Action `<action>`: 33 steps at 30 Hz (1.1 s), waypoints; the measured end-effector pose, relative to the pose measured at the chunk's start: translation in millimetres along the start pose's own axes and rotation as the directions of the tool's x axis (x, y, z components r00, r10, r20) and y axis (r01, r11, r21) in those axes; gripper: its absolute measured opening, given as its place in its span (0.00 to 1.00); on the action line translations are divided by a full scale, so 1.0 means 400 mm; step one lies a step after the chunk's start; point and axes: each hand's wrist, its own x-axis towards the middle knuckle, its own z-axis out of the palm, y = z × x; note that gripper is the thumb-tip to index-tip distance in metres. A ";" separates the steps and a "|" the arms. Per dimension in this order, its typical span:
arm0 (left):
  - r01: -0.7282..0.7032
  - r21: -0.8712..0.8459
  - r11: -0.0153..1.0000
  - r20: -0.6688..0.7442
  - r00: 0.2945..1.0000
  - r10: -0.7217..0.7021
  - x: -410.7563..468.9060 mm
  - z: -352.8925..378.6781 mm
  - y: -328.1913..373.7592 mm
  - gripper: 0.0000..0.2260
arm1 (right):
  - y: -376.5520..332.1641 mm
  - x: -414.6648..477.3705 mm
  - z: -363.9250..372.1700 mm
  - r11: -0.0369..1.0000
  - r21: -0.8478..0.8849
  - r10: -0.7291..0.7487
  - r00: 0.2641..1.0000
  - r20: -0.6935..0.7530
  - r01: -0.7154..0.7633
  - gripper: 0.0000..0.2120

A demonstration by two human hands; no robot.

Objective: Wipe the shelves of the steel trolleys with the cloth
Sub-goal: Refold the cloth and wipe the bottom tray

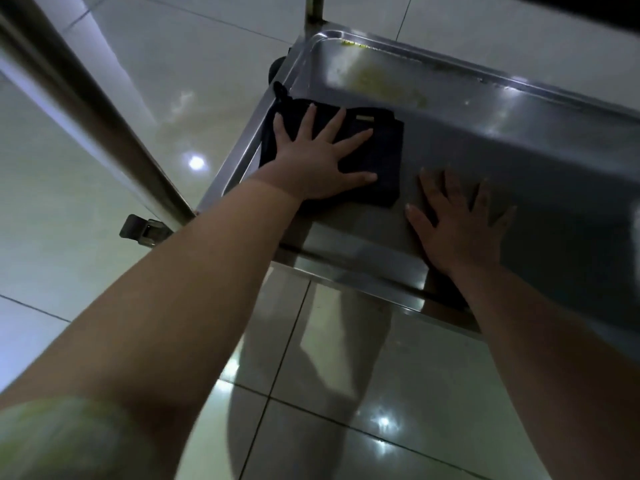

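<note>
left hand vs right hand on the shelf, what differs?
The left hand presses flat on the dark cloth; the right hand lies on the bare steel shelf. The left hand sits by the shelf's left rim, the right hand nearer the front rim. Both lie flat, fingers spread, palms down.

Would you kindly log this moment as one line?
left hand: flat on cloth | right hand: flat on shelf | yellowish stain: far corner

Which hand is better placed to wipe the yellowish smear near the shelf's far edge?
Left, probably. The left hand lies flat on the dark cloth, just short of the yellowish smear; the right hand rests on bare steel shelf, with no cloth under it.
</note>
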 end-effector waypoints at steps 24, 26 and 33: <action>0.069 0.016 0.998 -0.012 0.998 -0.069 0.093 -0.018 -0.001 0.35 | -0.006 0.003 0.002 0.996 -0.027 -0.088 0.996 -0.001 0.088 0.37; 0.027 0.015 1.000 -0.032 0.999 -0.027 0.012 0.000 0.000 0.34 | -0.006 0.005 0.003 0.996 -0.027 -0.088 0.996 0.000 0.088 0.37; -0.152 0.015 0.988 -0.005 0.988 0.152 -0.308 0.076 -0.008 0.32 | -0.002 0.002 0.007 0.994 -0.016 -0.105 0.994 -0.015 0.105 0.36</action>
